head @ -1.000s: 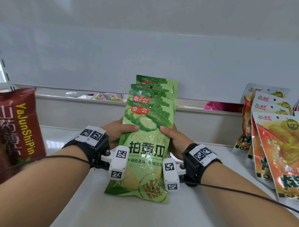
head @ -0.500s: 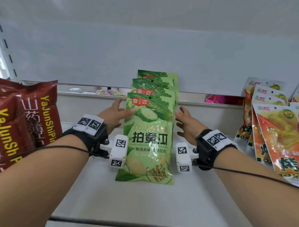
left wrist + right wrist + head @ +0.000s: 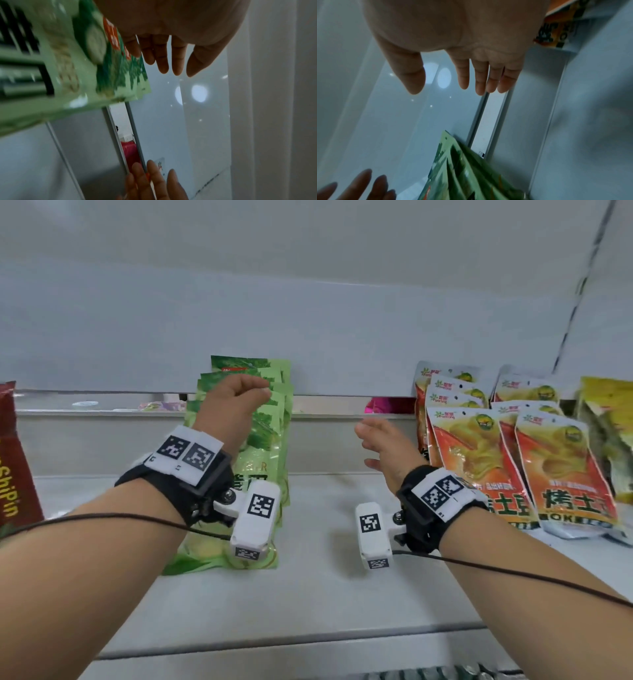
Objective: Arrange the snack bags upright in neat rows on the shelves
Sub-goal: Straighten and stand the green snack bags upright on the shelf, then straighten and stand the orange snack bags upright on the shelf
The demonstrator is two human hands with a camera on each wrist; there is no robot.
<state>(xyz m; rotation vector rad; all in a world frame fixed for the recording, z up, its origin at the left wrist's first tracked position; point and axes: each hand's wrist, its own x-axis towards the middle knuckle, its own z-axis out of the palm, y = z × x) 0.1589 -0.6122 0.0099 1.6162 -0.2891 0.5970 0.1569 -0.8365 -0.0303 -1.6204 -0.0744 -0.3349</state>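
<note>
Several green cucumber snack bags (image 3: 270,440) stand in an overlapping row on the white shelf (image 3: 325,594), leaning toward the back panel. My left hand (image 3: 253,392) is in front of their top edges; the left wrist view shows its fingers (image 3: 163,63) straight, beside the blurred green bags (image 3: 72,65), and I cannot tell if they touch. My right hand (image 3: 368,440) hovers open to the right of the row, apart from it, with nothing in it. The right wrist view shows its spread fingers (image 3: 465,77) and the green bags (image 3: 464,170) below.
Orange snack bags (image 3: 479,460) stand in rows on the right, with yellow-green bags (image 3: 606,422) beyond them. A dark red bag (image 3: 13,467) is at the left edge. A pink packet (image 3: 383,405) shows through the slot in the back panel. Bare shelf lies between green and orange rows.
Both hands have let go of the green bags, which now lean by the back panel. My right hand has moved right, away from them; my left has risen to their tops.
</note>
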